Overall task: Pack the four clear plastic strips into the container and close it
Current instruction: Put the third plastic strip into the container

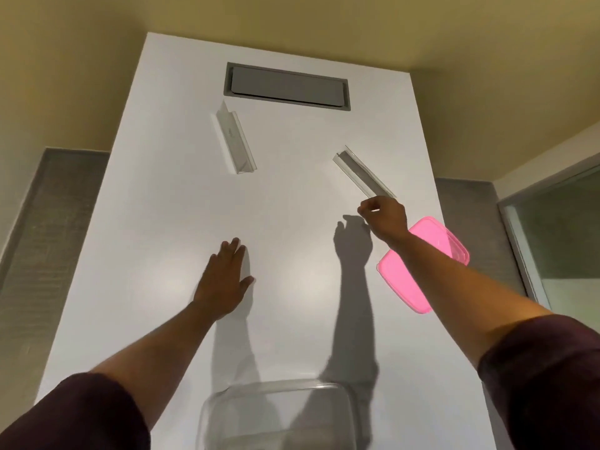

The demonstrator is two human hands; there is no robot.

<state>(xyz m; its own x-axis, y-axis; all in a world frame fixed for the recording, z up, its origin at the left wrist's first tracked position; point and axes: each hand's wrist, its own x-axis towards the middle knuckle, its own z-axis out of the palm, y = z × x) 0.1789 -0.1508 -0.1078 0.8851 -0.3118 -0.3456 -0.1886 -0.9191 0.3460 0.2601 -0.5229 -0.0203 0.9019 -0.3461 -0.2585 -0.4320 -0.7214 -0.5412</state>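
Right hand (383, 216) is pinched on the near end of one clear strip (363, 172), lifted off the table (162, 222). Left hand (224, 280) lies flat and spread, holding nothing. IMO keep the strip level and bring it to the open container (276, 414) w/o snagging the pink lid (401, 280). Other strip (234, 141) sits far back-left.

The container (276, 414) is cropped below; its contents are unclear.
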